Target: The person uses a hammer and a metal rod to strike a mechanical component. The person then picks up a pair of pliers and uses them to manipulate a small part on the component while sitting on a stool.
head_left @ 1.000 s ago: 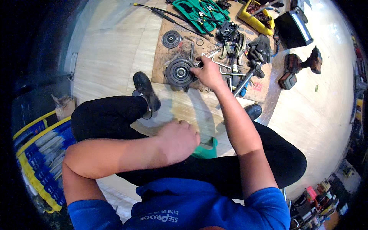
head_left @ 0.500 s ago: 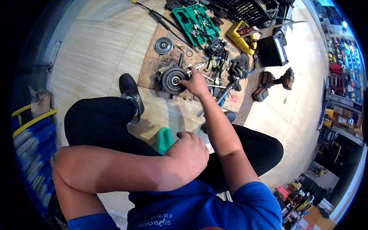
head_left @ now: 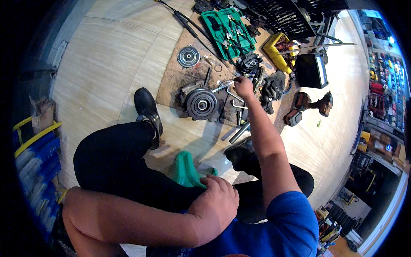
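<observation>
The work looked partway along: a round metal disc [head_left: 188, 56] lay loose on the brown board [head_left: 170, 89], while the grooved pulley [head_left: 201, 104] remained seated on its dark housing, near the board's lower edge. The hands were well apart. The right hand [head_left: 244, 88] was at the far end of a silver wrench [head_left: 222, 86] — whether its fingers gripped it, I could not tell. Half a second earlier it was at the pulley's rim. The left hand [head_left: 216, 203] stayed over the lap, fingers bent, palm hidden.
</observation>
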{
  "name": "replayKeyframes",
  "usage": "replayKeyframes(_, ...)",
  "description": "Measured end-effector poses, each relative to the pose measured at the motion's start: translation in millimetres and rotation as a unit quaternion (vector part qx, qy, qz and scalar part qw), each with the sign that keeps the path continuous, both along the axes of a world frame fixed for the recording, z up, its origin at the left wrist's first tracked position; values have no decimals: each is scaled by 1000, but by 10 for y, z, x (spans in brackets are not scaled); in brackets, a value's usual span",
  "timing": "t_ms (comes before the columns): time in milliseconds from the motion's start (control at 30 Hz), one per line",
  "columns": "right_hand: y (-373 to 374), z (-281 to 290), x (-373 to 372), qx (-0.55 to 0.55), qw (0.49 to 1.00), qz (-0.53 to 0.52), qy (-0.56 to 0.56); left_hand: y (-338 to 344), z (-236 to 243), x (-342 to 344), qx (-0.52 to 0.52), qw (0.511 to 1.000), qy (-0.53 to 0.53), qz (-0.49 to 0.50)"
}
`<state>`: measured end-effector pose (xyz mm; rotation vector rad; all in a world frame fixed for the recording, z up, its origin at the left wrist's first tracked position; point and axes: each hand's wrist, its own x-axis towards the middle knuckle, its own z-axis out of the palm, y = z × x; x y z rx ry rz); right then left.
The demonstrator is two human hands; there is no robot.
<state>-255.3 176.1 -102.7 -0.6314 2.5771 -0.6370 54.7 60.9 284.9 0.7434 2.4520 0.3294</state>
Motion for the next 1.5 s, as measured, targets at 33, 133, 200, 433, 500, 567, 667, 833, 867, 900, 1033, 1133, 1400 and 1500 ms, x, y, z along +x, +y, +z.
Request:
replayKeyframes(33, -106, 10, -112, 31, 999, 9, 2, -31, -10, -32, 8, 1000, -4, 3)
replayKeyframes(133, -498, 60, -349, 109, 985, 72, 113, -85, 1, -107, 18, 1000, -19, 13)
replayKeyframes(200, -686, 23, -584, 154, 970, 120, 145, -149, 23, -205, 19, 999, -28, 1)
replayKeyframes(433, -1066, -81, -1080, 319, 918, 193, 136, -247, -35, -348, 7, 998, -66, -24)
replayKeyframes(500, -1088, -123, -1083, 319, 918, 196, 133, -272, -44, -419, 5, 995, -96, -31)
replayKeyframes(567, -1131, -127, -1082, 323, 918, 199, 120, -265, -58, -402, 5, 996, -79, -30)
replayKeyframes(667, -1146, -19, -938, 300, 918, 196, 168, -225, -82, -392, -1, 997, -74, -22)
replayKeyframes(833, -1019, 8, -816, 160, 942, 131, 264, -190, -58, -383, -6, 998, -64, -28)
replayKeyframes(867, -983, 15, -766, 123, 955, 105, 249, -168, -50, -375, -3, 998, -59, -19)
replayKeyframes(900, -957, -7, -710, 85, 965, 80, 235, -157, -50, -372, -2, 998, -54, -9)
replayKeyframes(1033, -790, -293, -359, 110, 986, 105, 61, -175, -50, -368, 9, 999, -40, -7)
replayKeyframes(1133, -752, -430, -164, 197, 965, 154, 84, -203, -48, -361, 7, 999, -32, -4)
replayKeyframes(1400, -854, -493, -2, 231, 932, 240, 143, -210, -39, -353, 5, 999, -50, 10)
replayKeyframes(1500, -868, -430, -12, 230, 933, 241, 139, -201, -81, -280, 0, 999, -37, 28)
